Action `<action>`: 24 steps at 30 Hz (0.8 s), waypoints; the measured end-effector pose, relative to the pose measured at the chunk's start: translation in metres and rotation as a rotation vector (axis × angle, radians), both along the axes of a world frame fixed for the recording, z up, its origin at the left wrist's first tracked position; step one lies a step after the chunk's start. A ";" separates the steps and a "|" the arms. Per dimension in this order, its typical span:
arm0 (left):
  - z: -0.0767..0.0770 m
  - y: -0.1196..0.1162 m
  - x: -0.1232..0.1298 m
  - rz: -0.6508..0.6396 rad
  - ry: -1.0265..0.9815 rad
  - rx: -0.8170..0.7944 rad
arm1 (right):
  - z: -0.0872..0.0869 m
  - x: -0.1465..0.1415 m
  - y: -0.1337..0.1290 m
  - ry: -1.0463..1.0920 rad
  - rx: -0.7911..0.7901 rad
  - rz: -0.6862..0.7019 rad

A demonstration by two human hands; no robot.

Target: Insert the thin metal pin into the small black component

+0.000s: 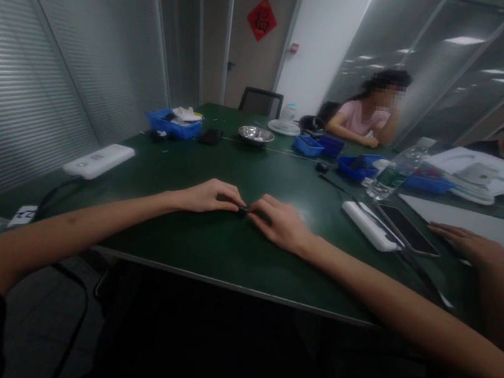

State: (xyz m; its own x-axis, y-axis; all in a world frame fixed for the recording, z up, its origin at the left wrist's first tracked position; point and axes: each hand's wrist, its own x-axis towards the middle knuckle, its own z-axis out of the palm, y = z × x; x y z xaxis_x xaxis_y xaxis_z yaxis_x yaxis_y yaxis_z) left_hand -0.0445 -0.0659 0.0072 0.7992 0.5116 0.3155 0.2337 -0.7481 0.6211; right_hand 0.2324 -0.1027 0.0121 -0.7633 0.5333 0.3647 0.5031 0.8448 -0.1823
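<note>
Over the green table [188,236], my left hand [210,196] pinches a small black object [242,211] between thumb and fingertips. My right hand [281,220] meets it from the other side, its closed fingertips at the object's right end. Between the fingers the object is largely hidden and too small for me to tell its kind. It is at or just above the tabletop, close to the front edge.
A white power bank [99,161] with a cable lies left, another white block [368,225] and a phone [407,229] right. Farther back are a metal bowl [255,136], blue trays [180,128] and a water bottle [394,172]. Another person's hand [475,244] rests at right.
</note>
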 end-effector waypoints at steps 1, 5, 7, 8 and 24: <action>0.000 0.000 0.000 0.001 -0.002 -0.008 | 0.000 0.000 0.000 0.003 0.003 0.003; -0.002 0.004 -0.001 -0.003 -0.008 -0.064 | -0.003 0.001 0.003 0.010 0.019 0.020; -0.002 0.005 -0.002 -0.022 0.006 -0.104 | -0.005 0.001 0.004 0.010 0.028 0.035; -0.002 0.005 -0.001 -0.034 0.015 -0.118 | -0.006 0.001 0.005 0.012 0.031 0.051; -0.001 -0.003 0.010 0.089 -0.020 -0.189 | -0.011 -0.002 0.011 0.151 -0.015 -0.068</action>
